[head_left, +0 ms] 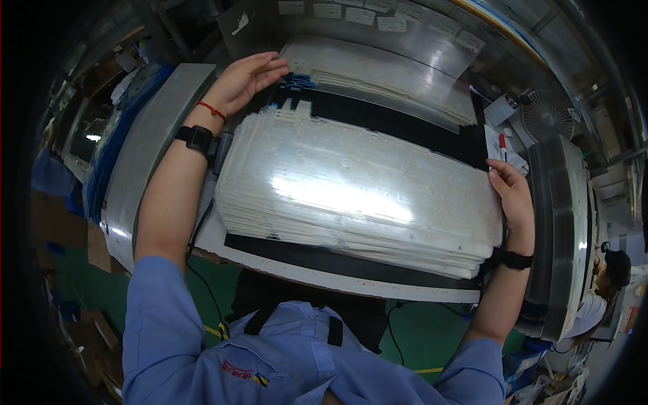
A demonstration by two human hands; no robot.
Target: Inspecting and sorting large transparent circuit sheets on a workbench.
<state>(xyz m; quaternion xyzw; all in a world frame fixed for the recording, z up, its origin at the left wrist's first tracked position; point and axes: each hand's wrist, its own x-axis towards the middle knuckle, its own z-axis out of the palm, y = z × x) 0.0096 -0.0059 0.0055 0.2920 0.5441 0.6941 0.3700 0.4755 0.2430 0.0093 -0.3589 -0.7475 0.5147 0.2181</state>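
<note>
A thick stack of translucent whitish plastic sheets (337,172) with notched edges lies before me on a black mat (378,118). My right hand (513,196) is at the stack's far right corner, thumb and forefinger closed on the edge of the top sheet. Beyond the far left corner, my left hand (248,79) is raised with its fingers stretched out. Its fingertips are near dark blue tabs (297,82) that stick out from a second stack of sheets (385,88) at the back. Whether those fingertips touch anything is hard to tell.
Metal plates (158,128) stand along the left side, with a blue-edged stack beyond. On the right are a red-capped marker (502,143), a small fan (548,115) and a tall grey stack (560,236). Another person (604,283) is at the far right. Cables hang below the table's front edge (351,286).
</note>
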